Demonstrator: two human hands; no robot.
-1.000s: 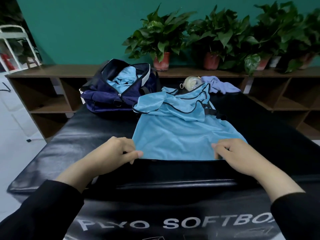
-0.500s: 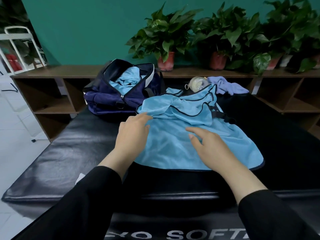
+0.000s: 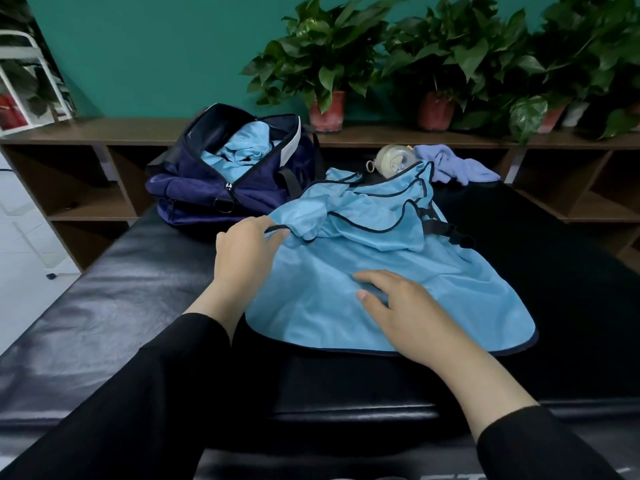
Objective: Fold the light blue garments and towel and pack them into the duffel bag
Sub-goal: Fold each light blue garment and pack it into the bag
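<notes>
A light blue garment [image 3: 398, 271] with dark trim lies spread on the black padded mat [image 3: 121, 306]. My left hand [image 3: 246, 251] pinches the garment's dark-trimmed upper left edge. My right hand [image 3: 398, 306] rests flat on the middle of the cloth, fingers relaxed. Behind, at the left, stands the navy duffel bag [image 3: 214, 188], unzipped, with light blue fabric [image 3: 242, 147] bunched inside. A pale lavender-blue towel [image 3: 453, 164] lies crumpled at the far end of the mat.
A clear round bottle-like object [image 3: 391, 161] lies beside the towel, partly hidden by the garment. A black strap with a buckle [image 3: 446, 230] sticks out on the garment's right. Wooden shelving [image 3: 90, 188] with potted plants [image 3: 325, 74] runs along the green wall.
Both hands left the garment's near hem and moved forward. The left hand now grips the upper left edge; the right hand has settled on the middle of the cloth.
</notes>
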